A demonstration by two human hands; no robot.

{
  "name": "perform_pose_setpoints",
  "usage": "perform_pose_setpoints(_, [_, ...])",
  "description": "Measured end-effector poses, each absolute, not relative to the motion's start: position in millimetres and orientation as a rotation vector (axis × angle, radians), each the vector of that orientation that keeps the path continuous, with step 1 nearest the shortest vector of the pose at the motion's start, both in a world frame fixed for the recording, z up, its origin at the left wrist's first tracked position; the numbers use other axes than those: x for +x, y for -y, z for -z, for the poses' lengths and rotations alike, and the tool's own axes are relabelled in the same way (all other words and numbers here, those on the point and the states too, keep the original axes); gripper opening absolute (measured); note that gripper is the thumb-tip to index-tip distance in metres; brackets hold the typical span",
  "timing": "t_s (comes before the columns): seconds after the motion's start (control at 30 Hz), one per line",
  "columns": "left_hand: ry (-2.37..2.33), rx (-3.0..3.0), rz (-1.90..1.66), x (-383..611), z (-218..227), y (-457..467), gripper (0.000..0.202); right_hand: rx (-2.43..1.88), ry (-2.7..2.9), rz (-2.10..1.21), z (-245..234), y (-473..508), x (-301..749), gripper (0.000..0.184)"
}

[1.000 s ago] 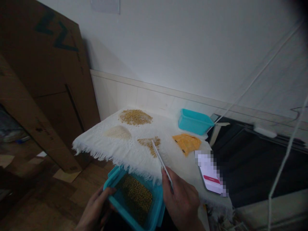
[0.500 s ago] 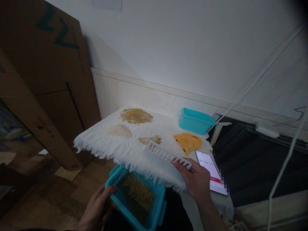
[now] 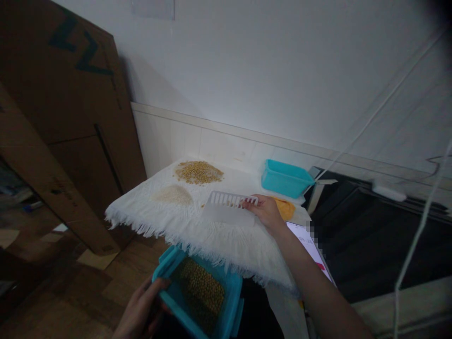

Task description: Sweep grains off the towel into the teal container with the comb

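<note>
My right hand (image 3: 266,213) reaches over a white fringed cloth (image 3: 183,226) and grips a white slotted plastic scraper (image 3: 228,210) by its right end, holding it over a small heap of mixed grains that it mostly hides. My left hand (image 3: 141,310) holds a teal box (image 3: 201,296) filled with yellow beans just below the cloth's near edge. On the cloth lie a pile of yellow beans (image 3: 198,172) at the back and a pile of white rice (image 3: 173,194) to the left.
A second teal box (image 3: 285,178) stands at the back right, with an orange cloth (image 3: 285,208) before it. A phone (image 3: 310,247) lies under my right forearm. A large cardboard box (image 3: 60,117) leans at the left. White cords (image 3: 416,240) hang at right.
My right hand has carried the scraper away from the near edge toward the middle of the cloth, turning it from edge-on to flat. The left hand keeps the bean box in place.
</note>
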State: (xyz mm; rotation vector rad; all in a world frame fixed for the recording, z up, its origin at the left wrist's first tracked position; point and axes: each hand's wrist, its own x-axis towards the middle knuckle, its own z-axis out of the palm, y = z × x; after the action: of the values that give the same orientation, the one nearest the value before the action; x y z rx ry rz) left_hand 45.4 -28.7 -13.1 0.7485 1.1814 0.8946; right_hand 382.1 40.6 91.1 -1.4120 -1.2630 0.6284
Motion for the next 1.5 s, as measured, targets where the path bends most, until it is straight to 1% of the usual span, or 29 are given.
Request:
perform_pose_setpoints(0.2, [-1.218, 0.734, -0.895, 43, 13, 28, 0.031, -1.384, 1.246, -0.626, -92, -61, 387, 0.053])
perform_pose_setpoints(0.6, [-1.172, 0.747, -0.919, 41, 22, 28, 0.034, -1.412, 1.229, -0.544, -95, -48, 387, 0.042])
perform_pose_setpoints(0.7, [-1.202, 0.745, -0.897, 41, 25, 26, 0.034, -1.416, 1.219, -0.518, -90, -43, 383, 0.043])
perform_pose_setpoints(1.0, [-1.236, 0.766, -0.862, 44, 32, 29, 0.040, -1.421, 1.245, -0.472, -82, -35, 383, 0.044])
perform_pose_setpoints(1.3, [-1.254, 0.849, -0.824, 51, 14, 39, 0.032, -1.361, 1.276, -0.556, -83, -22, 379, 0.048])
perform_pose_setpoints(1.5, [-1.199, 0.832, -0.864, 60, 6, 45, 0.033, -1.354, 1.271, -0.571, -83, -27, 382, 0.048])
